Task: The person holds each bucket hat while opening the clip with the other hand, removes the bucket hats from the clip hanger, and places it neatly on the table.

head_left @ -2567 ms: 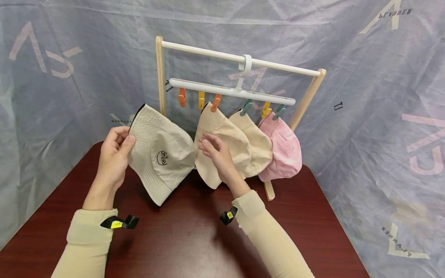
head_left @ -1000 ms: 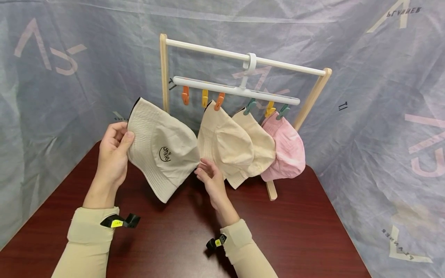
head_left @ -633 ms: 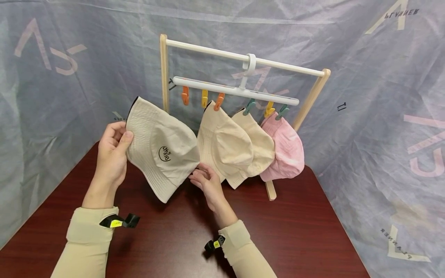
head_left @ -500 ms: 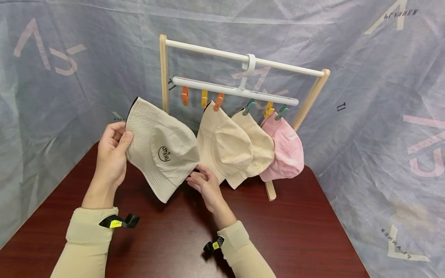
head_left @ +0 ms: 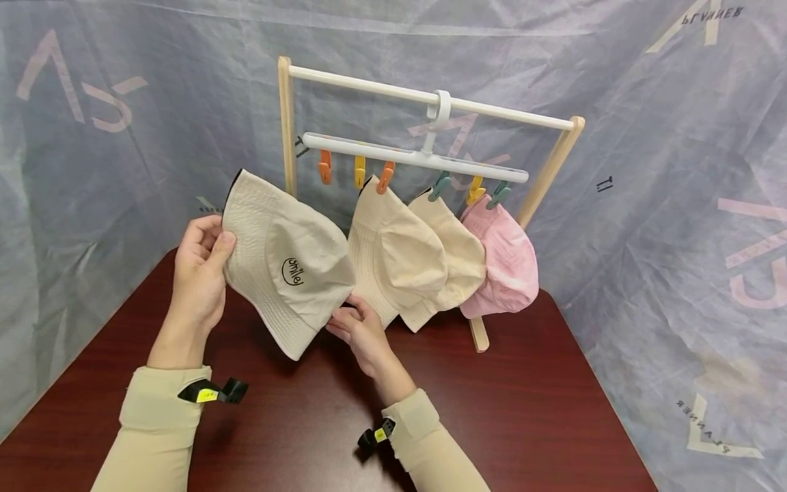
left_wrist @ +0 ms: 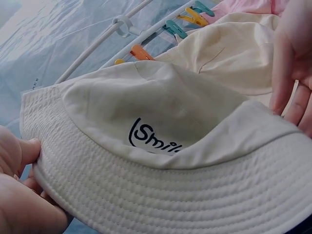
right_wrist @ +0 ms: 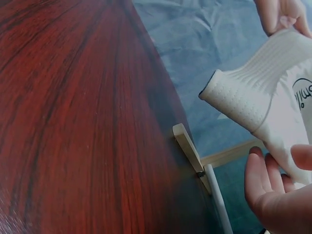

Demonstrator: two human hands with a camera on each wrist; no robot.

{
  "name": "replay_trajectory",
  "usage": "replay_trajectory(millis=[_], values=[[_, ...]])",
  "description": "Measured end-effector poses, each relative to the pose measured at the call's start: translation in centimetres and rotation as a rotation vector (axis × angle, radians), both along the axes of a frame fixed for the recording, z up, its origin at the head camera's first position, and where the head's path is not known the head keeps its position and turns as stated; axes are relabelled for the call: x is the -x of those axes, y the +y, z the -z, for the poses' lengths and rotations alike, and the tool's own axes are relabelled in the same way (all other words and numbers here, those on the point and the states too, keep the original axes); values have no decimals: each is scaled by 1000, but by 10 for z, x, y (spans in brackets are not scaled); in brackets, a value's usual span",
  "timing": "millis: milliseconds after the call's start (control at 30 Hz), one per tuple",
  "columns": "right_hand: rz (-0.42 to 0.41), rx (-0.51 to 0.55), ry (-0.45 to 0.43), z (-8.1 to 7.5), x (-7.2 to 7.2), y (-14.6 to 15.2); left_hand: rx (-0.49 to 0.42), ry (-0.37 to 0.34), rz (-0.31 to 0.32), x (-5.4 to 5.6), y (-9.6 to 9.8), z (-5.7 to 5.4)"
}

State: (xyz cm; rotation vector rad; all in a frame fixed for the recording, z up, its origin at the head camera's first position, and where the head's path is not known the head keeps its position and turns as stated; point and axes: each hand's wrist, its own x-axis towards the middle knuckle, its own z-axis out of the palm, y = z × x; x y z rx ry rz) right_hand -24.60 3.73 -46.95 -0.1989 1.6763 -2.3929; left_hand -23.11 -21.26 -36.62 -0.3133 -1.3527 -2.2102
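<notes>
An off-white bucket hat (head_left: 316,239) with a black "smile" print is held up in front of the rack's left side. My left hand (head_left: 199,273) pinches its brim between thumb and fingers at the left edge. At the lower right of the crown, my right hand (head_left: 367,338) touches the cloth with relaxed, spread fingers. The right wrist view shows these fingers (right_wrist: 257,173) under the crown and the thumb at its front. Two cream bucket hats (head_left: 412,253) (head_left: 464,256) and a pink bucket hat (head_left: 510,266) hang by clips just to the right.
A wooden rack with a white rail (head_left: 363,87) carries a white clip hanger (head_left: 369,146). An orange clip (head_left: 324,167) and a yellow clip (head_left: 360,172) hang at its left without hats. Dark red table (head_left: 522,410) below; grey-blue cloth (head_left: 184,123) surrounds it.
My right hand has moved down and left from in front of the nearest cream hat to the lower crown of the off-white hat. The left hand keeps its grip, nearly still.
</notes>
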Motion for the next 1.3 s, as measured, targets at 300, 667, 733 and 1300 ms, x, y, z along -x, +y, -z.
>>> replay_trajectory(millis=[300,667,733,1300], values=[[76,-21,34,0,1,0,46,-17,-9,0,-2,1],[142,-80,93,-7,2,5,191,-54,-93,-2,-13,1],[149,-90,96,-8,2,6,231,-64,-114,-2,-16,2],[157,-181,152,-14,2,12,637,-147,-230,-4,-46,5]])
